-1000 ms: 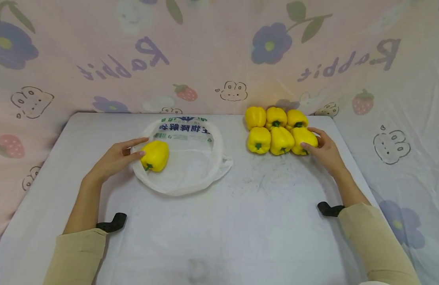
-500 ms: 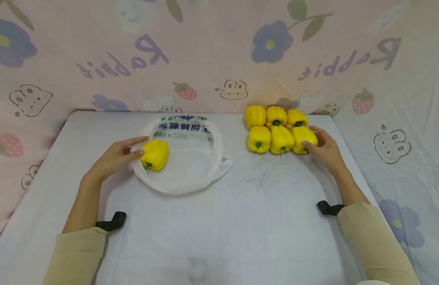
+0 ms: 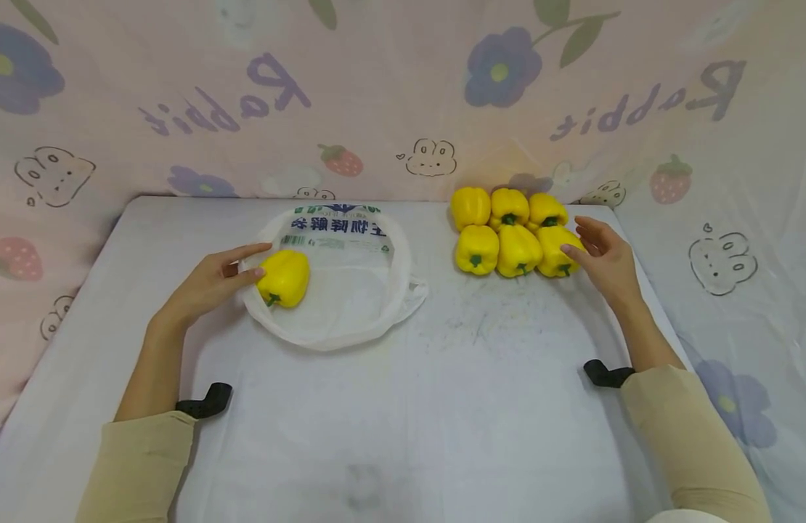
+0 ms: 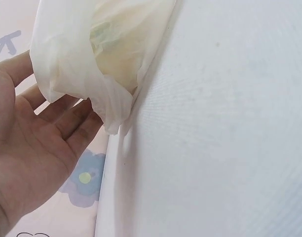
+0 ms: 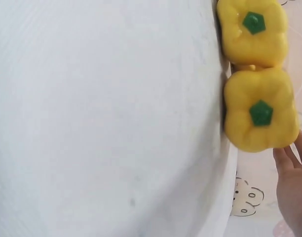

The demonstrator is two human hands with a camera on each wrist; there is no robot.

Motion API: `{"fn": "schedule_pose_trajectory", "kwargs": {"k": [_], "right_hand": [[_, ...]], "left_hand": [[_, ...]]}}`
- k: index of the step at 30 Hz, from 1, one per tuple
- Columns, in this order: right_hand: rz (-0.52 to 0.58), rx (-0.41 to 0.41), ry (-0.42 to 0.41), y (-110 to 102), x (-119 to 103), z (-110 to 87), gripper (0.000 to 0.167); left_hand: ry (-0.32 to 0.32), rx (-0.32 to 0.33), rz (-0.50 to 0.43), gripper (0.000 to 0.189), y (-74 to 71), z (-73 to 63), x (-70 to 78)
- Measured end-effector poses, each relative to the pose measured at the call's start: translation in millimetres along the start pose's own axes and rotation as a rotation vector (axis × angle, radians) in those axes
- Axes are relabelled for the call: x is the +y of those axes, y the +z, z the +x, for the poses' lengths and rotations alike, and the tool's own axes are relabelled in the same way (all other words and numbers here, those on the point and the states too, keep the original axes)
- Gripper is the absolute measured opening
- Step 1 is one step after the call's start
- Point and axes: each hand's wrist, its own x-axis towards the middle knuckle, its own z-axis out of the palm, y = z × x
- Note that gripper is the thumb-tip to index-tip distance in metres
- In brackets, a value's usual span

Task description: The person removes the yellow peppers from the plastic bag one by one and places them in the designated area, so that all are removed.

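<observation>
In the head view, a yellow bell pepper (image 3: 285,278) lies inside the left part of a white plastic bag (image 3: 324,341), whose mouth is spread in a ring. My left hand (image 3: 213,280) holds the bag's left rim between thumb and fingers; the left wrist view has this hand (image 4: 32,143) beneath the bag's hanging edge (image 4: 62,49). Several more yellow peppers stand in two rows at the back right. My right hand (image 3: 608,265) is beside the front right pepper (image 3: 556,252), fingers spread and relaxed, thumb close to its side. In the right wrist view, its fingertips are partly hidden behind the pepper (image 5: 262,136).
A white-covered table (image 3: 409,421) lies under everything. Behind it hangs a patterned curtain (image 3: 383,94) with rabbits and flowers. A black wrist camera mount (image 3: 207,402) is on the left forearm, another mount (image 3: 607,374) on the right.
My right hand has loosened from the front right pepper and shifted slightly right and away. The left hand keeps its place at the bag. The head view has tilted up a little.
</observation>
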Motion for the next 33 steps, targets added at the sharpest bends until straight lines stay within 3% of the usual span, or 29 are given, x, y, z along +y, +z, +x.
{"fn": "schedule_pose_trajectory", "kwargs": {"k": [9, 17, 33], "right_hand": [[0.111, -0.013, -0.097, 14, -25, 3.9, 0.059], [0.229, -0.091, -0.187, 32, -52, -0.3, 0.057], [0.218, -0.306, -0.236, 82, -89, -2.0, 0.06]], "left_hand": [[-0.028, -0.017, -0.068, 0.054, -1.1, 0.2, 0.9], [-0.036, -0.023, -0.098, 0.055, -1.9, -0.6, -0.1], [-0.039, -0.012, -0.098, 0.054, -4.6, -4.1, -1.9]]}}
